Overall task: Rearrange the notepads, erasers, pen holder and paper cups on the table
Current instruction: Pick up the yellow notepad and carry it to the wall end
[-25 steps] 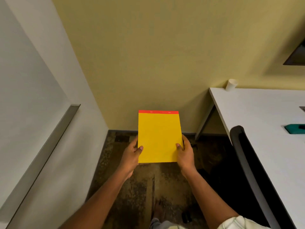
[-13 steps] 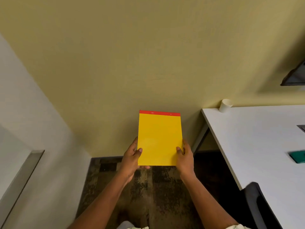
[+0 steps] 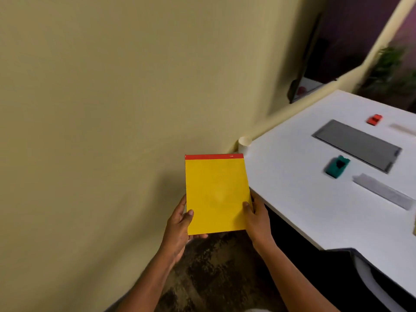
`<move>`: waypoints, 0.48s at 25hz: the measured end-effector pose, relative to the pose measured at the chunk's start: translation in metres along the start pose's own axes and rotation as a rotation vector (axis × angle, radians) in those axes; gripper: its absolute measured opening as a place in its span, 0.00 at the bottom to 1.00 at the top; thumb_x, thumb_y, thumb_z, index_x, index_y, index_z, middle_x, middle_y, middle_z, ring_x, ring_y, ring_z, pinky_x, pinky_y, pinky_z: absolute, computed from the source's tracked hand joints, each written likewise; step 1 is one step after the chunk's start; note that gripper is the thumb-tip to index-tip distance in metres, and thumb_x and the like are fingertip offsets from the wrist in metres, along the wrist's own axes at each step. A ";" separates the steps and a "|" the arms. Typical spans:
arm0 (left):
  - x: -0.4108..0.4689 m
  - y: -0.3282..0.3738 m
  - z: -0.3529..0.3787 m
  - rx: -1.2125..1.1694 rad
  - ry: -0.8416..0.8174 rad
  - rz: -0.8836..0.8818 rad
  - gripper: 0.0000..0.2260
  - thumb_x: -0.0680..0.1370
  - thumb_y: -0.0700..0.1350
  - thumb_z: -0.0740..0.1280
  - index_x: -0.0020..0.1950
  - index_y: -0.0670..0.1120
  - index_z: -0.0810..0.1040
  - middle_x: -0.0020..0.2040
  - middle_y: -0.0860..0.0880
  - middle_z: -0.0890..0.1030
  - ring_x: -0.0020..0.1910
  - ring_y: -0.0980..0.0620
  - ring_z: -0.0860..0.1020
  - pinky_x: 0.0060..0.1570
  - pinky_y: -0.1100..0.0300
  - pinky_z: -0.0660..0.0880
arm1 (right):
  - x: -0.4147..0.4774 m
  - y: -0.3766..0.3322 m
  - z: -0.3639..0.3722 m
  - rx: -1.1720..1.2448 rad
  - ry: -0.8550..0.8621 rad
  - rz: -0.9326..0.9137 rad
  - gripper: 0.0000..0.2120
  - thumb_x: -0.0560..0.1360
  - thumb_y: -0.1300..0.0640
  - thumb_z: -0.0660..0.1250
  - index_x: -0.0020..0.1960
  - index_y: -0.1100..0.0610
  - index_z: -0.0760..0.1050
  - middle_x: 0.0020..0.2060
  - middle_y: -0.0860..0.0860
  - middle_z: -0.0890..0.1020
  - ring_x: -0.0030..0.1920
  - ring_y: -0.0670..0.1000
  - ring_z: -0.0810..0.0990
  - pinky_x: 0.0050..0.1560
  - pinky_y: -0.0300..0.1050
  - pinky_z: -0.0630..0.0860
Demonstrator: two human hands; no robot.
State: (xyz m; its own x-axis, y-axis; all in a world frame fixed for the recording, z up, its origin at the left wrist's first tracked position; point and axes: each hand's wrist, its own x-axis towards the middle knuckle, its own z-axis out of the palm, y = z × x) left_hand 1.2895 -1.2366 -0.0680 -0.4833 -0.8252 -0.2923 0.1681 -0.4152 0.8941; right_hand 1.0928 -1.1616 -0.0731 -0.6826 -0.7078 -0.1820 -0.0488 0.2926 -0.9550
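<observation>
Transport step: left hand (image 3: 180, 224) and right hand (image 3: 256, 219) gripped the yellow notepad (image 3: 216, 194) by its lower corners, beside the table (image 3: 292, 188), not yet on it. Next move probably required laying it flat there.

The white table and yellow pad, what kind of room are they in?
Probably an office: a white desk with a grey cable hatch, a dark chair beside it, a paper cup by the wall.
</observation>
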 end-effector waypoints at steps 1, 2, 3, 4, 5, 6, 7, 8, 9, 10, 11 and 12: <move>0.009 0.002 0.003 0.015 -0.028 -0.015 0.20 0.81 0.40 0.59 0.63 0.64 0.71 0.61 0.59 0.78 0.53 0.48 0.82 0.38 0.45 0.81 | 0.001 -0.003 -0.003 0.000 0.030 0.019 0.22 0.82 0.51 0.57 0.74 0.47 0.60 0.70 0.48 0.70 0.68 0.53 0.69 0.67 0.56 0.69; 0.016 0.003 0.007 0.023 -0.058 -0.014 0.20 0.81 0.40 0.59 0.64 0.64 0.70 0.62 0.57 0.78 0.53 0.47 0.82 0.38 0.46 0.81 | 0.003 -0.003 -0.007 0.008 0.057 0.030 0.21 0.82 0.51 0.57 0.74 0.48 0.61 0.69 0.48 0.70 0.67 0.53 0.70 0.67 0.56 0.69; 0.026 0.006 0.013 0.022 -0.094 -0.012 0.20 0.81 0.40 0.59 0.65 0.64 0.70 0.62 0.57 0.78 0.53 0.47 0.82 0.37 0.46 0.81 | 0.007 -0.004 -0.012 0.021 0.092 0.040 0.21 0.82 0.51 0.57 0.73 0.47 0.61 0.68 0.49 0.70 0.65 0.52 0.71 0.65 0.55 0.70; 0.035 0.008 0.019 0.018 -0.121 -0.012 0.20 0.80 0.40 0.59 0.65 0.64 0.70 0.62 0.57 0.78 0.53 0.46 0.82 0.37 0.46 0.81 | 0.012 -0.005 -0.016 0.038 0.124 0.046 0.20 0.82 0.51 0.57 0.73 0.46 0.62 0.67 0.49 0.71 0.63 0.51 0.72 0.62 0.53 0.72; 0.044 0.010 0.026 0.029 -0.140 -0.014 0.20 0.80 0.41 0.60 0.65 0.64 0.70 0.62 0.57 0.78 0.53 0.47 0.82 0.37 0.46 0.81 | 0.018 -0.007 -0.020 0.055 0.151 0.055 0.19 0.82 0.52 0.57 0.72 0.46 0.62 0.66 0.49 0.71 0.60 0.50 0.72 0.58 0.50 0.72; 0.053 0.012 0.034 0.049 -0.152 -0.014 0.20 0.80 0.41 0.59 0.64 0.65 0.70 0.62 0.58 0.78 0.53 0.47 0.82 0.36 0.47 0.81 | 0.024 -0.008 -0.024 0.072 0.175 0.066 0.19 0.82 0.52 0.56 0.72 0.46 0.62 0.66 0.49 0.71 0.58 0.49 0.72 0.55 0.48 0.72; 0.059 0.014 0.043 0.072 -0.159 -0.016 0.20 0.81 0.41 0.59 0.63 0.65 0.70 0.62 0.59 0.77 0.52 0.48 0.82 0.36 0.48 0.81 | 0.031 -0.008 -0.028 0.084 0.194 0.077 0.18 0.82 0.52 0.56 0.72 0.46 0.62 0.65 0.50 0.72 0.57 0.49 0.72 0.53 0.47 0.72; 0.065 0.017 0.052 0.093 -0.167 -0.017 0.19 0.81 0.41 0.58 0.62 0.66 0.71 0.62 0.60 0.77 0.52 0.48 0.82 0.35 0.49 0.81 | 0.038 -0.007 -0.033 0.094 0.213 0.084 0.18 0.82 0.53 0.56 0.72 0.46 0.62 0.65 0.50 0.72 0.56 0.49 0.72 0.52 0.47 0.72; 0.072 0.019 0.060 0.111 -0.179 -0.014 0.19 0.81 0.41 0.58 0.61 0.67 0.70 0.62 0.59 0.77 0.52 0.47 0.82 0.35 0.50 0.81 | 0.044 -0.007 -0.038 0.099 0.231 0.084 0.18 0.82 0.53 0.56 0.72 0.46 0.62 0.64 0.50 0.72 0.56 0.49 0.72 0.51 0.46 0.72; 0.079 0.021 0.068 0.127 -0.193 -0.011 0.19 0.82 0.41 0.58 0.61 0.67 0.70 0.62 0.58 0.77 0.52 0.46 0.81 0.35 0.50 0.81 | 0.050 -0.008 -0.042 0.099 0.244 0.079 0.18 0.82 0.53 0.56 0.72 0.45 0.62 0.64 0.50 0.73 0.56 0.49 0.73 0.50 0.46 0.72; 0.086 0.022 0.075 0.145 -0.204 -0.012 0.19 0.82 0.42 0.57 0.63 0.67 0.69 0.62 0.57 0.76 0.52 0.44 0.81 0.35 0.50 0.81 | 0.057 -0.010 -0.047 0.098 0.256 0.073 0.19 0.82 0.53 0.56 0.72 0.46 0.62 0.64 0.51 0.73 0.56 0.49 0.73 0.51 0.47 0.72; 0.094 0.023 0.085 0.167 -0.212 -0.014 0.19 0.82 0.42 0.57 0.65 0.66 0.68 0.63 0.55 0.76 0.51 0.43 0.81 0.34 0.50 0.81 | 0.066 -0.010 -0.053 0.103 0.269 0.070 0.19 0.82 0.53 0.56 0.72 0.46 0.62 0.65 0.51 0.73 0.57 0.50 0.73 0.52 0.48 0.73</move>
State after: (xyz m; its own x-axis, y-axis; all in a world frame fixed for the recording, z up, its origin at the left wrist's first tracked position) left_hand 1.1745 -1.2915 -0.0460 -0.6564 -0.7142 -0.2429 0.0244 -0.3420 0.9394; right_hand 1.0095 -1.1776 -0.0629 -0.8510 -0.4885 -0.1926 0.0698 0.2583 -0.9635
